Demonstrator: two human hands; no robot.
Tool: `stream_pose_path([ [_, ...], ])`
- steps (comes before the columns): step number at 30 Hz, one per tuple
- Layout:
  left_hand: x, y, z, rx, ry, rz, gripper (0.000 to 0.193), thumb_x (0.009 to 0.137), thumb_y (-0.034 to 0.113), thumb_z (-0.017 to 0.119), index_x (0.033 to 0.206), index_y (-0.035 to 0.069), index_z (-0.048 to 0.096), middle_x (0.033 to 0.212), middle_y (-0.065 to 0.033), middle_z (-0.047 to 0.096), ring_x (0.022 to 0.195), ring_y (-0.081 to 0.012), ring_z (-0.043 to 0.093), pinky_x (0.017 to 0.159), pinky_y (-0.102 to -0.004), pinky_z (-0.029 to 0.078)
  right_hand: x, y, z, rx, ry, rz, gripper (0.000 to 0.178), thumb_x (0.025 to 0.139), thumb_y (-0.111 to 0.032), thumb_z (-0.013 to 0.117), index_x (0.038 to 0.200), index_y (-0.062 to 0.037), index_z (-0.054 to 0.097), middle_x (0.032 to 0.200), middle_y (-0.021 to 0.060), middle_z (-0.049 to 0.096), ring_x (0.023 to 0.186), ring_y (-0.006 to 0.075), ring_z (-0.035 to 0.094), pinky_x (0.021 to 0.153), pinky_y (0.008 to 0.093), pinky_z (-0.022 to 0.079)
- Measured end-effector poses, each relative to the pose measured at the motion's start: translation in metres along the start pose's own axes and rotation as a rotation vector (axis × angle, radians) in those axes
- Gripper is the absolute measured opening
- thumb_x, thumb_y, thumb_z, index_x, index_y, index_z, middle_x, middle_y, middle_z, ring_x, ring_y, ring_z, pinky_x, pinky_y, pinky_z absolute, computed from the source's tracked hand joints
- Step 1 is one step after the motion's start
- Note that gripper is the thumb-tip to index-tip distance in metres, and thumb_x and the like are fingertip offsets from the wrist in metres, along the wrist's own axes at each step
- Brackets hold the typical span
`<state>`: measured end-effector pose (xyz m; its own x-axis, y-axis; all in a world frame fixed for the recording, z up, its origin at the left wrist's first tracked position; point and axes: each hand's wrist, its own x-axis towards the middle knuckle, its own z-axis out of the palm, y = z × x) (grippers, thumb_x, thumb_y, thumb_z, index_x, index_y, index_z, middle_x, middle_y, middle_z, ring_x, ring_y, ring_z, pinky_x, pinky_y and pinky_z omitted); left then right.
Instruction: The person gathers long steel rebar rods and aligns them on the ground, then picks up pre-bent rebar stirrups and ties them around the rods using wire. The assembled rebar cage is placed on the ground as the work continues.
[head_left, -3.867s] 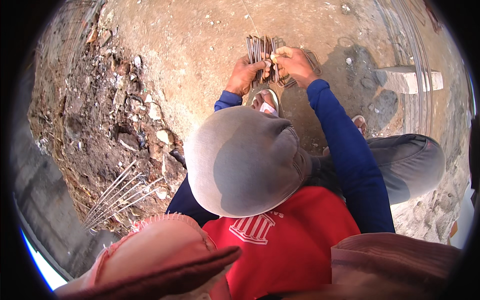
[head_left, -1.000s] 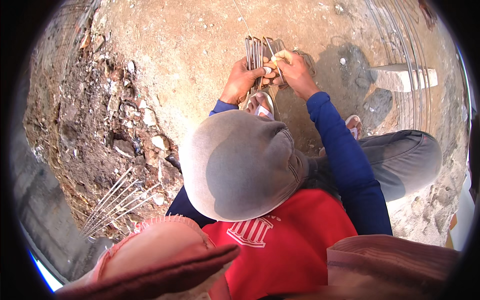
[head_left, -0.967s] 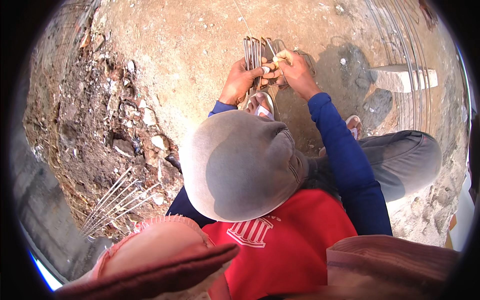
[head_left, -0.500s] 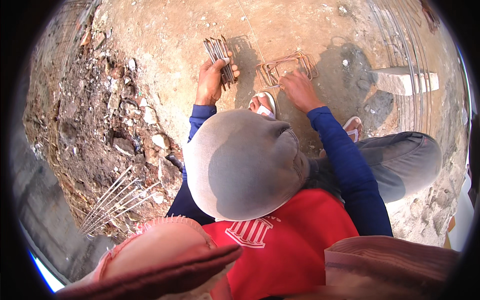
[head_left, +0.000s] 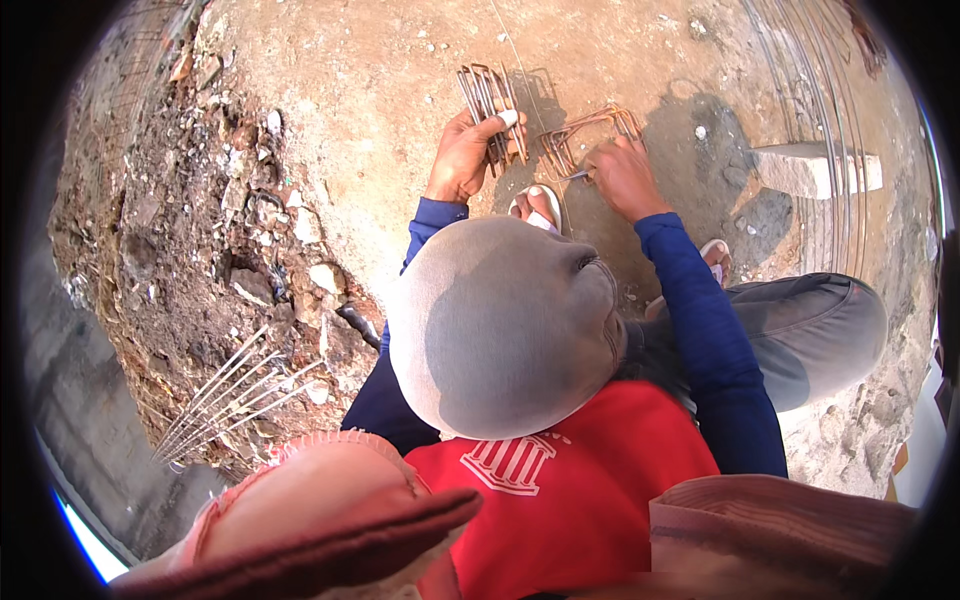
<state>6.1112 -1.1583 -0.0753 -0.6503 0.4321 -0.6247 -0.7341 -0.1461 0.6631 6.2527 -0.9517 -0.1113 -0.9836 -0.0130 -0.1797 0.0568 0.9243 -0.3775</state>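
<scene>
My left hand (head_left: 466,152) is wrapped around a bundle of bent steel stirrups (head_left: 507,88), thumb pressed across the rods, held above the ground. To its right, more rust-brown stirrups (head_left: 562,137) form a loose stack of rectangular loops. My right hand (head_left: 622,178) is closed at the near right side of this stack, with its fingers curled down over the near rods. A short grey metal end (head_left: 577,176) pokes out left of those fingers; what it belongs to is hidden by the hand. A small gap separates the two groups of stirrups.
Long steel rods (head_left: 826,110) run along the right, passing over a pale concrete block (head_left: 815,170). Rubble and stones (head_left: 250,285) border the left, with several rod ends (head_left: 225,395) sticking out. My sandalled foot (head_left: 540,205) stands just below the stirrups.
My left hand has carried its bundle to the right, closer to the other stirrups. My right hand and the stack by it have shifted slightly right. The view has moved a little too.
</scene>
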Motion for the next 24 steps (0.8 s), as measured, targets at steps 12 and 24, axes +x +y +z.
stream_pose_path([
  [12,0.019,-0.008,0.028,0.194,-0.206,-0.091,0.026,0.093,0.005,0.058,0.115,-0.009,0.059,0.103,-0.018,0.066,0.091,-0.0228,0.07,0.075,-0.0333,0.059,0.059,-0.026,-0.013,1.532,0.091,0.623,0.027,0.097,-0.02,0.052,0.108,0.0016,0.064,0.091,0.0073,0.068,0.071,0.0123,0.063,0.061,0.0268,0.051],
  [24,0.048,-0.007,-0.01,0.092,-0.211,-0.108,0.025,0.093,0.005,0.06,0.117,-0.003,0.062,0.101,-0.0139,0.07,0.084,-0.0209,0.07,0.071,-0.0311,0.061,0.023,0.016,-0.015,1.853,0.097,0.617,0.021,0.098,-0.008,0.05,0.107,0.0088,0.059,0.086,0.0069,0.058,0.078,0.0167,0.06,0.069,0.0306,0.056],
])
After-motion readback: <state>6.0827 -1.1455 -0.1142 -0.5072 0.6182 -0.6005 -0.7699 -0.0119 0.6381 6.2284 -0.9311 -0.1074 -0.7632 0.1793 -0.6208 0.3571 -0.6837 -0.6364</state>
